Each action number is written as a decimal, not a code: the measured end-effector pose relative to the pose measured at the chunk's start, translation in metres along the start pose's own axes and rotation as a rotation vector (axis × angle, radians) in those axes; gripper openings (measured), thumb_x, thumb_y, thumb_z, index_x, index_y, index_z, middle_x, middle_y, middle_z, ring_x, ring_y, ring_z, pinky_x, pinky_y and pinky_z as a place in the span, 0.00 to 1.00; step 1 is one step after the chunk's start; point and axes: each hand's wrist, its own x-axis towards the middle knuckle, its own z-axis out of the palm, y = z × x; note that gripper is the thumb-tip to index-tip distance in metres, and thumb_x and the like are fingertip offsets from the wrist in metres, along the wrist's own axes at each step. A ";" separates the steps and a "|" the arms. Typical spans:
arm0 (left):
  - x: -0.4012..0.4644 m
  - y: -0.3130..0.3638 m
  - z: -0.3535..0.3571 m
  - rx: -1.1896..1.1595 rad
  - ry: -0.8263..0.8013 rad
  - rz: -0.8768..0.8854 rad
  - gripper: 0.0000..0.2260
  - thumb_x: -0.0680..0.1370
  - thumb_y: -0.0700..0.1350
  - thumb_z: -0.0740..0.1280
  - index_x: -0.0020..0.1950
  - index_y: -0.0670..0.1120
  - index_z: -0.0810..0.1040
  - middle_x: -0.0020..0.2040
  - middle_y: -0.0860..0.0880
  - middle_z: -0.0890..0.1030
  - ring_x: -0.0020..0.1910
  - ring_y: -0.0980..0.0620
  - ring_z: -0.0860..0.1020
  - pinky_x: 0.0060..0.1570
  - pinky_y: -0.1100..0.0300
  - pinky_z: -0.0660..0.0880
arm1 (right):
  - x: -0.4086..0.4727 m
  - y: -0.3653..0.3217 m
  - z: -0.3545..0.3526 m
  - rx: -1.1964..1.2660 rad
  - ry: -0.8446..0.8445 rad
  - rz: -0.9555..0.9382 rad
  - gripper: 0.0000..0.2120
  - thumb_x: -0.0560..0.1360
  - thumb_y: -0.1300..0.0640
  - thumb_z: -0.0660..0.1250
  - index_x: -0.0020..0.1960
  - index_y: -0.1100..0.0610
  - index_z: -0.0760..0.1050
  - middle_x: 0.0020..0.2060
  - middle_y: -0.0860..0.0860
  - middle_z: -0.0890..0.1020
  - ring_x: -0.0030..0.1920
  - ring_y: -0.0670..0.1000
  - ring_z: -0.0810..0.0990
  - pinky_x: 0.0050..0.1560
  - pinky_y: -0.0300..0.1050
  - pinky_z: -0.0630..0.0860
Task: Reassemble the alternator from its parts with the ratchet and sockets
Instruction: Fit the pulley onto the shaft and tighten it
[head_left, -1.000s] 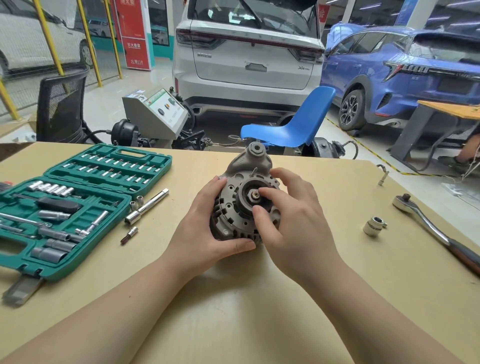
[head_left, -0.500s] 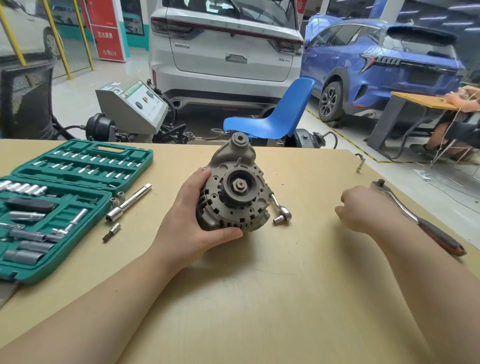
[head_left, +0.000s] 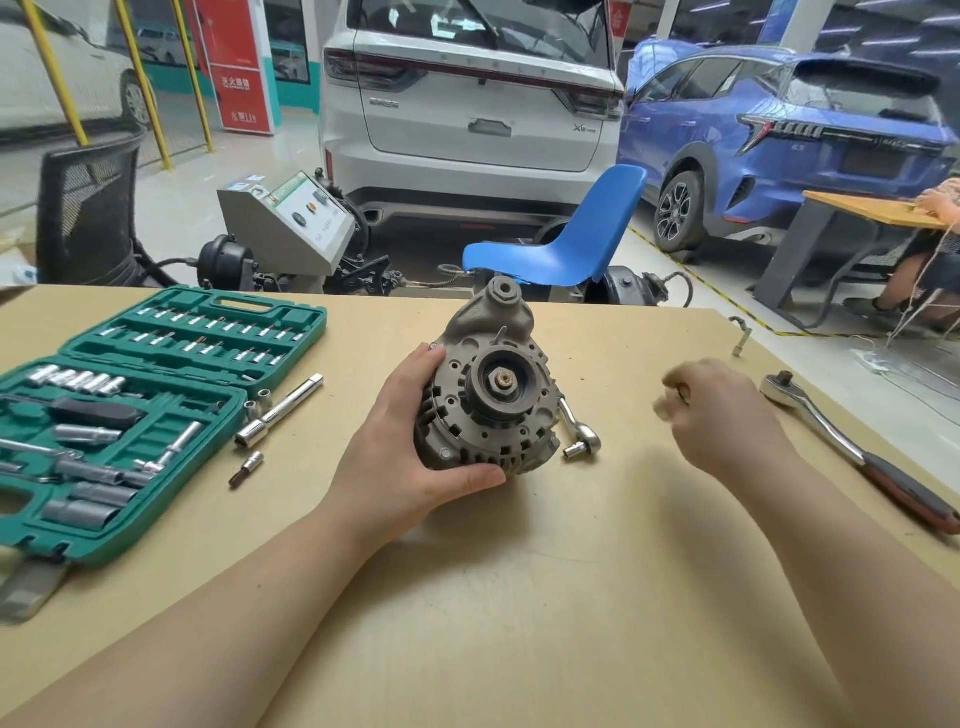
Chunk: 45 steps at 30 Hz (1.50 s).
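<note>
The grey alternator (head_left: 493, 395) stands tilted on the tan table (head_left: 519, 597), its pulley and centre nut facing me. My left hand (head_left: 405, 457) grips its left and lower side. My right hand (head_left: 722, 415) hovers to the right of it, apart from it, with blurred fingers curled in. The loose socket that lay there does not show on the table and seems to be inside that grip. A small ratchet (head_left: 582, 436) lies against the alternator's right side. A large ratchet (head_left: 831, 441) with a red-brown handle lies further right.
An open green socket case (head_left: 156, 364) takes up the table's left. Beside it lie an extension bar (head_left: 278, 410), two small sockets (head_left: 258, 402) and a bit (head_left: 247, 467). A small bent metal piece (head_left: 740, 335) sits near the far right edge. Beyond the table stands a blue chair (head_left: 571, 249).
My right hand left the alternator's pulley, reached right to where the loose socket lay and closed there; it now drifts back left. My left hand kept its hold.
</note>
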 end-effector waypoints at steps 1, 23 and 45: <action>0.000 -0.001 0.000 -0.004 0.002 0.000 0.54 0.61 0.69 0.83 0.81 0.71 0.60 0.83 0.64 0.63 0.81 0.57 0.68 0.78 0.44 0.71 | -0.006 -0.017 -0.007 0.120 0.118 -0.103 0.09 0.80 0.59 0.68 0.59 0.58 0.81 0.51 0.50 0.79 0.53 0.55 0.78 0.51 0.44 0.68; -0.001 0.000 0.000 0.039 0.035 0.014 0.52 0.60 0.72 0.82 0.78 0.78 0.57 0.82 0.66 0.63 0.80 0.61 0.66 0.78 0.47 0.71 | -0.054 -0.139 -0.043 0.284 0.083 -0.655 0.16 0.77 0.67 0.71 0.63 0.56 0.82 0.56 0.50 0.83 0.52 0.56 0.82 0.54 0.54 0.79; -0.002 0.002 -0.001 0.025 0.037 0.013 0.52 0.60 0.70 0.82 0.78 0.78 0.57 0.82 0.62 0.64 0.81 0.57 0.66 0.78 0.46 0.70 | -0.060 -0.145 -0.043 0.122 0.116 -0.526 0.19 0.78 0.39 0.67 0.65 0.46 0.75 0.56 0.42 0.75 0.50 0.49 0.77 0.42 0.45 0.72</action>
